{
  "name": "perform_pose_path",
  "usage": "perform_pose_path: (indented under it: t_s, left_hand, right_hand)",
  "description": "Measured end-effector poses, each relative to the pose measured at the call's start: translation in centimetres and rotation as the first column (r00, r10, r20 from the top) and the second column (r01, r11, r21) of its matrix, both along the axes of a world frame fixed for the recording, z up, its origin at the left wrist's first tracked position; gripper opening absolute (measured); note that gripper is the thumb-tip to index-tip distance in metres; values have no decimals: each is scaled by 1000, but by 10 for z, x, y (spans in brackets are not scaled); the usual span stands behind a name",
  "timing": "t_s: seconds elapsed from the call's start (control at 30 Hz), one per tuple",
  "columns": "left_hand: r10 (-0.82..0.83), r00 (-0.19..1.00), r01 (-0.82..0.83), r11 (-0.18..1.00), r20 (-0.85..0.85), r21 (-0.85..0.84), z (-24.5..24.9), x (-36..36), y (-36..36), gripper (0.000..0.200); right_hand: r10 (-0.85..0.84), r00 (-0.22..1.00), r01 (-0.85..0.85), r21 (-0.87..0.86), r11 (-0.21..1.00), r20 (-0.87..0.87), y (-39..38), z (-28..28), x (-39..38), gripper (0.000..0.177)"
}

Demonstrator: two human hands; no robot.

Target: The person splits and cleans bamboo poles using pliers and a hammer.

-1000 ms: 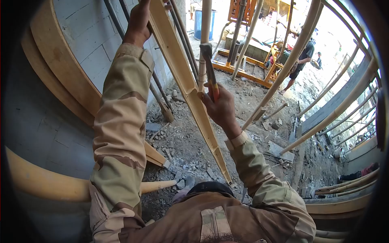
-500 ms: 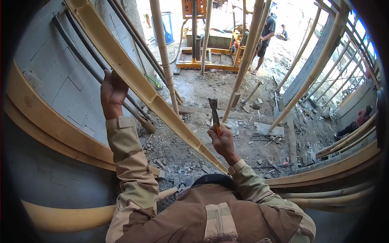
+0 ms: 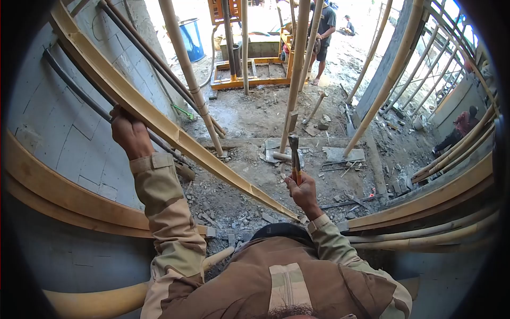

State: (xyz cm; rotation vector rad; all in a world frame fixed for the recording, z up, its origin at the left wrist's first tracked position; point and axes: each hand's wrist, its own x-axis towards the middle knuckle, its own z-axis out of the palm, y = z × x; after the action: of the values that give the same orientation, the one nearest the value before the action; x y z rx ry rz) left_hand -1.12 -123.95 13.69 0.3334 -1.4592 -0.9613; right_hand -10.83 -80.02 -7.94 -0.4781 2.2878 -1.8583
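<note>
A long split bamboo pole (image 3: 212, 165), its hollow side showing, slants from the upper left down toward my body. My left hand (image 3: 129, 135) is closed around its edge, partly hidden behind the bamboo. On the other side, my right hand (image 3: 304, 194) grips a hammer (image 3: 295, 154) by its handle, with the dark metal head pointing up and away from me. The hammer is apart from the split bamboo. Dark pipes (image 3: 79, 90) lean on the block wall just beyond my left hand.
Upright bamboo poles (image 3: 192, 85) stand ahead over rubble-strewn ground (image 3: 244, 117). Farther off are an orange metal frame (image 3: 249, 82), a blue barrel (image 3: 192, 40) and a standing person (image 3: 325, 40). A crouching person (image 3: 459, 130) is at the right. Wooden boards (image 3: 79, 196) curve along the left.
My view has turned a little to the right, so the background sits farther left. Both hands keep their grips. The hammer has shifted right and tilts more upright.
</note>
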Motion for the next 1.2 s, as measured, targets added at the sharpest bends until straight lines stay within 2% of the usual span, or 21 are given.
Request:
perform_pose_path:
  t_s: [0.03,0.1,0.13,0.23,0.3,0.4,0.43,0.47,0.57,0.63,0.7,0.73,0.77,0.83,0.87,0.9,0.97,1.03,1.1,1.13,1.2]
  left_hand:
    - [-95,968,142,971,-232,195,5,-6,0,28]
    - [159,984,-130,948,76,-290,4,5,23,23]
    - [7,1000,0,975,30,-222,-4,3,5,26]
    - [7,998,-1,995,63,-97,-5,3,-3,31]
    - [401,909,-312,833,110,-456,-2,3,19,27]
    - [512,849,-454,833,131,-316,-7,-10,25,30]
    - [201,979,-204,968,-29,-143,-10,-12,23,30]
    - [-112,967,110,994,-229,-22,-18,-12,20,30]
    - [-168,980,172,984,-108,34,-27,-4,-5,32]
    - [-110,990,102,991,-86,-90,-14,-9,26,32]
    - [536,837,-541,780,-111,-315,-1,-21,49,24]
    - [707,703,-655,603,-76,-455,8,-20,63,28]
    - [701,709,-650,610,-75,-452,8,-27,64,28]
    - [307,877,-330,944,-368,3,22,-40,83,32]
    - [166,815,-79,981,-555,178,35,-42,100,36]
    - [157,821,-70,982,-549,175,35,-45,101,36]
    - [422,815,-506,853,-396,-131,25,-44,95,38]
    - [494,842,-538,797,-216,-274,24,-29,91,32]
    - [102,892,-63,993,-440,103,26,-25,100,30]
    - [68,934,-42,996,-350,79,7,-14,75,26]
    - [-157,865,328,896,-477,299,-14,8,-1,22]
  right_hand:
    - [-8,1000,8,-3,1000,-4,4,0,0,13]
    - [-35,999,35,7,999,38,13,1,0,12]
    - [-37,999,37,10,999,35,18,0,-1,12]
    - [-68,998,68,0,998,14,23,-4,-7,14]
    - [-40,994,43,-28,999,103,23,-2,-9,12]
    - [-27,973,54,-114,992,230,19,19,-2,13]
    - [-29,976,55,-113,992,218,20,20,-5,13]
    - [5,977,20,-115,993,214,23,18,-4,13]
    - [-8,972,35,-110,993,235,26,11,-3,17]
    - [4,962,18,-81,997,273,21,14,2,18]
    - [10,950,10,-64,998,312,19,20,8,18]
    - [32,926,11,-111,994,377,17,23,10,17]
    - [57,898,14,-158,987,435,18,25,10,17]
    - [71,895,-3,-151,988,441,24,22,8,18]
    - [67,895,4,-156,988,441,27,17,7,19]
    - [64,894,11,-162,987,444,29,14,6,20]
    - [16,895,53,-142,988,445,34,5,1,19]
    - [-31,892,99,-130,987,450,42,-9,-2,21]
    - [-102,885,138,-46,989,455,52,-10,-5,24]
    - [-119,886,144,-22,989,449,62,-28,-12,27]
    - [-123,897,146,-23,989,424,78,-53,-19,28]
